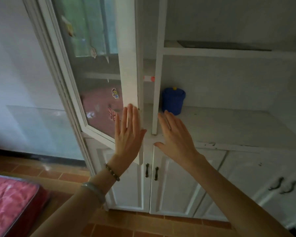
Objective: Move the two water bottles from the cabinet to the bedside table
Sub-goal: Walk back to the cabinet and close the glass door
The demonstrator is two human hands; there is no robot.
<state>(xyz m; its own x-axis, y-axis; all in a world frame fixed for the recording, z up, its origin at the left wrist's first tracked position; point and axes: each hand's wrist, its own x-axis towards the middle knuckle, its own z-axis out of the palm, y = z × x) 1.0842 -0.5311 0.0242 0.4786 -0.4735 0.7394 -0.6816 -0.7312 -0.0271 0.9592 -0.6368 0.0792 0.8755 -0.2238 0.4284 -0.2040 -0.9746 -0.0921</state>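
Observation:
A white cabinet [229,127] fills the view, with a glass door [130,65] swung partly open on the left. My left hand [128,132] is flat, fingers together, resting against the lower edge of that door. My right hand [176,135] hovers open in front of the cabinet's upright post [156,100], holding nothing. Behind the post, through the narrow gap, a red and white object [149,78] shows; I cannot tell what it is. No water bottle is clearly visible. The bedside table is out of view.
A blue lidded tub [173,100] stands on the cabinet's open counter. Lower cupboard doors with dark handles [151,171] are shut. A bed with a pink cover [9,202] lies at the lower left on the tiled floor [143,226]. Stickers dot the glass.

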